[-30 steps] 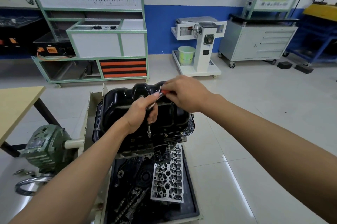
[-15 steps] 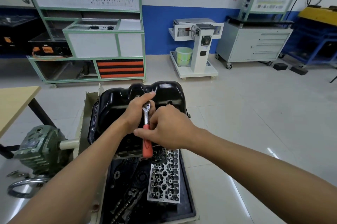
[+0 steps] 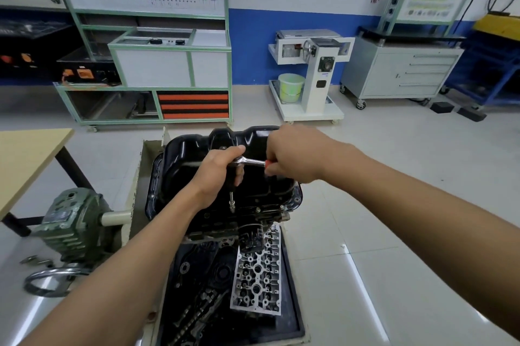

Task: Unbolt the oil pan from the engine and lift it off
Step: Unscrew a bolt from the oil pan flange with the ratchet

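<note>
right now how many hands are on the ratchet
2. The left hand grips the ratchet at its head, above the extension; the right hand holds its red handle. Both are over the oil pan. No other hand shows.

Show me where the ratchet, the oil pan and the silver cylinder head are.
ratchet (image 3: 251, 161): head view, on its bare chrome shank.
oil pan (image 3: 183, 157): head view, on its glossy black left side.
silver cylinder head (image 3: 257, 275): head view, on the middle of its upper face.

Glossy black oil pan (image 3: 194, 154), red-handled ratchet (image 3: 250, 161), green gearbox (image 3: 74, 222), orange-black striped drawers (image 3: 192, 105)
</note>
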`<control>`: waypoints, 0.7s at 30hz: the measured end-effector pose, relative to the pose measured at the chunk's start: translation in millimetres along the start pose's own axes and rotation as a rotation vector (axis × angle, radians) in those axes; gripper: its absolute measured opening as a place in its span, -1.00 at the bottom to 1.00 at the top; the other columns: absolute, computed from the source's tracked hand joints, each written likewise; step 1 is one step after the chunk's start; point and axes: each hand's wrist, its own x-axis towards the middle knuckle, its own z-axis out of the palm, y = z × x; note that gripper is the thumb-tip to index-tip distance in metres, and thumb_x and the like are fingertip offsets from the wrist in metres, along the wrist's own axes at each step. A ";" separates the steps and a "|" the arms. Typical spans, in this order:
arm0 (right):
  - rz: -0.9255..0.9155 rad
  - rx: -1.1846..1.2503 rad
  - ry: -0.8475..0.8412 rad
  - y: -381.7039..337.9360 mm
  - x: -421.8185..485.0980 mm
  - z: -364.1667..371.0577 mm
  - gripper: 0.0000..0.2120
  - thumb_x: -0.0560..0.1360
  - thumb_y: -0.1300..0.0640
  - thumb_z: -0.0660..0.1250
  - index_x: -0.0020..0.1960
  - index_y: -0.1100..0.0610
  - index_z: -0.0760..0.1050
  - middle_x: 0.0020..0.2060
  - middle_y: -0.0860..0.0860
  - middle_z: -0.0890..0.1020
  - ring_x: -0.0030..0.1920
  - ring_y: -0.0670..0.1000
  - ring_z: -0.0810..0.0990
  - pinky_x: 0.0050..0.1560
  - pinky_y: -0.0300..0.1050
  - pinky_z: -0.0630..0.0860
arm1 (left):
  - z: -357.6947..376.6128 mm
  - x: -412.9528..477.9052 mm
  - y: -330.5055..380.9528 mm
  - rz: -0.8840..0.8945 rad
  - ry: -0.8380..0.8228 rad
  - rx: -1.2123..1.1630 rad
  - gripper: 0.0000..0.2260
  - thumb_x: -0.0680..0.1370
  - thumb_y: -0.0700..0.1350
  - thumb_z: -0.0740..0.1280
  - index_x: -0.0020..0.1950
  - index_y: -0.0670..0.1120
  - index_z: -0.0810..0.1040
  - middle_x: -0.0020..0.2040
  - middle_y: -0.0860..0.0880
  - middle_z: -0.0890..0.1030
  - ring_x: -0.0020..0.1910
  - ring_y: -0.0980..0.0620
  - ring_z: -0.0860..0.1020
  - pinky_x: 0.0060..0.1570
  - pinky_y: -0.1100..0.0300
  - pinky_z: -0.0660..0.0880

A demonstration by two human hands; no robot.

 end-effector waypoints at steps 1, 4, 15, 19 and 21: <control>-0.018 -0.059 0.029 1.8 5.2 -0.6 -0.67 0.53 -0.05 0.40 -0.31 0.03 0.37 -0.35 -0.05 0.32 -0.37 0.00 0.33 -0.41 -0.14 0.17 | -1.6 -1.0 1.5 -0.005 -0.015 0.012 -0.55 0.55 0.13 0.24 -0.49 -0.05 0.49 -0.47 -0.14 0.49 -0.40 -0.07 0.47 -0.12 0.01 0.40; -0.099 -0.216 0.113 6.4 21.8 -1.7 -0.83 0.57 -0.03 0.35 -0.01 0.06 0.59 -0.26 0.01 0.38 -0.20 0.14 0.46 -0.28 -0.09 0.24 | -6.0 -3.1 4.7 -0.025 -0.073 0.046 -0.51 0.56 0.15 0.18 -0.47 -0.10 0.50 -0.44 -0.18 0.50 -0.34 -0.12 0.46 -0.16 0.03 0.39; -0.145 -0.142 0.112 25.1 26.3 19.5 -0.76 0.64 -0.04 0.18 0.10 0.07 0.54 0.02 0.07 0.62 0.04 0.17 0.57 -0.05 0.04 0.51 | 5.9 4.2 -0.6 -0.051 -0.080 0.077 -0.35 0.58 0.36 0.08 -0.50 -0.09 0.38 -0.49 -0.10 0.40 -0.44 -0.01 0.42 -0.14 0.04 0.41; -0.046 -0.049 0.116 9.9 -3.4 20.3 -0.72 0.54 -0.12 0.27 -0.21 0.05 0.51 -0.28 0.05 0.50 -0.21 0.15 0.55 -0.27 -0.09 0.34 | 9.0 6.0 -4.4 -0.056 0.022 0.000 -0.38 0.45 0.45 0.17 -0.53 -0.03 0.39 -0.52 -0.06 0.40 -0.47 0.00 0.38 -0.35 0.19 0.39; -0.040 0.079 0.077 -5.1 -16.6 19.7 -0.58 0.50 -0.21 0.31 -0.34 0.08 0.52 -0.40 -0.01 0.55 -0.36 0.04 0.52 -0.34 -0.12 0.38 | 8.1 8.8 -2.8 -0.070 0.061 -0.044 -0.40 0.41 0.46 0.21 -0.54 -0.02 0.39 -0.53 -0.04 0.38 -0.49 0.02 0.35 -0.41 0.22 0.36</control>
